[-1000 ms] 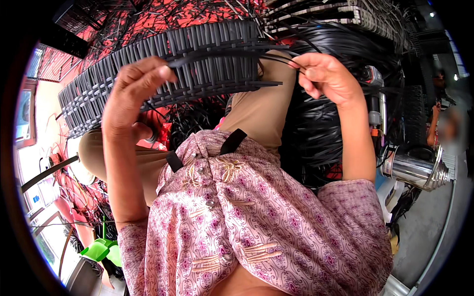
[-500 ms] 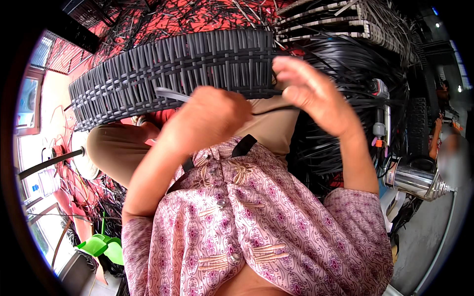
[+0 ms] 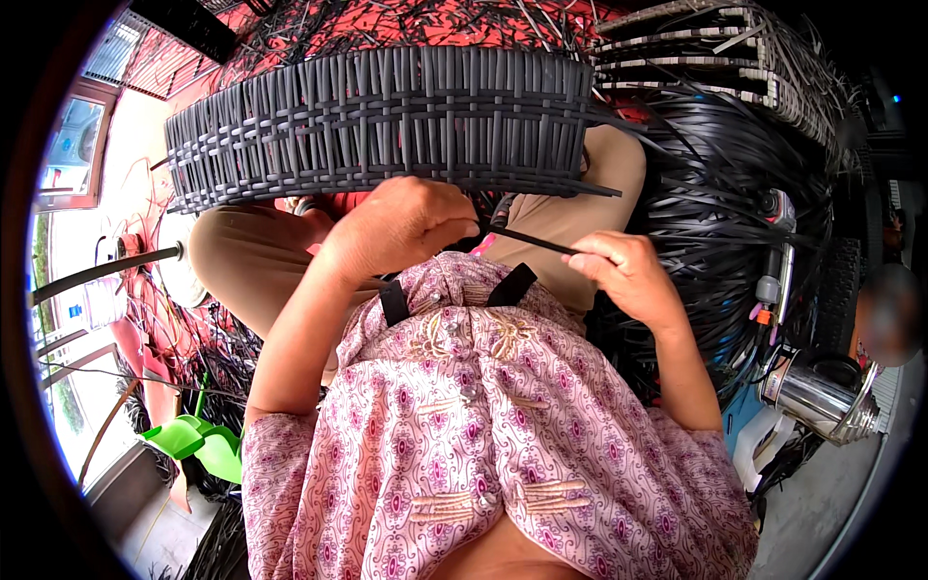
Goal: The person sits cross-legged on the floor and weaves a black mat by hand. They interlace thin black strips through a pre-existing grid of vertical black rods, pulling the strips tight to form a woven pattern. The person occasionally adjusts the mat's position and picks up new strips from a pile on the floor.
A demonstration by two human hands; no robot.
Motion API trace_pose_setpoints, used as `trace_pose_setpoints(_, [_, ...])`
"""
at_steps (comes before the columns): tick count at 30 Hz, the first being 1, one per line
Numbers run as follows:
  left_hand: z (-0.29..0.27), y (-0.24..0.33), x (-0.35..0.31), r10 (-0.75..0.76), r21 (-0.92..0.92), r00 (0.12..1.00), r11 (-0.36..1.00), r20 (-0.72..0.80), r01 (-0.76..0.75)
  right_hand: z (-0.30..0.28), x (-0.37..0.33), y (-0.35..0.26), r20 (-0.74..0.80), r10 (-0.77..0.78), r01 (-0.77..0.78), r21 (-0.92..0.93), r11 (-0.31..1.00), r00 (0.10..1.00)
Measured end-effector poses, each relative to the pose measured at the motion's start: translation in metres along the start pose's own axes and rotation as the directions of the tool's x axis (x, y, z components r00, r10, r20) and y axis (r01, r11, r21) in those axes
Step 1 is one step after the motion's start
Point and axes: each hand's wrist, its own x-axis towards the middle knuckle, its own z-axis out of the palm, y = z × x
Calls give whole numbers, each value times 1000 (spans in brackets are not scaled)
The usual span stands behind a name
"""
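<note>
Across my lap lies a curved black woven wicker panel [image 3: 387, 116], its vertical strands crossed by woven rows. Just below its lower edge my left hand [image 3: 411, 220] is closed on a thin black weaving strip [image 3: 532, 239]. The strip runs a short way to the right, where my right hand [image 3: 628, 274] pinches it between thumb and fingers. Loose strand ends stick out from the panel's right end. Part of the strip inside my left fist is hidden.
A big heap of black strips [image 3: 706, 184] lies to the right, with a power drill [image 3: 773, 246] on it. Beside that stands a shiny metal canister [image 3: 807, 391]. At the lower left is a green plastic object [image 3: 198, 443]. A grey-white woven frame [image 3: 696, 63] stands far right.
My right hand has come down from the panel's right end and now pinches the strip. My left hand stays near the panel's lower edge. The panel appears farther right in view.
</note>
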Motion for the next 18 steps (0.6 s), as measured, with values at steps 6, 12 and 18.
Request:
trace_pose_setpoints(6, [45, 21, 22, -11, -73, 999, 997, 46, 14, 26, 9, -18, 8, 32, -32, 88, 996, 999])
trace_pose_setpoints(12, [39, -1, 15, -429, -674, 903, 674, -22, 303, 15, 10, -8, -163, 172, -122, 276, 953, 971])
trace_pose_setpoints(18, [57, 8, 14, -439, -835, 898, 502, -20, 226, 25, 12, -1, -184, 215, -142, 342, 929, 959])
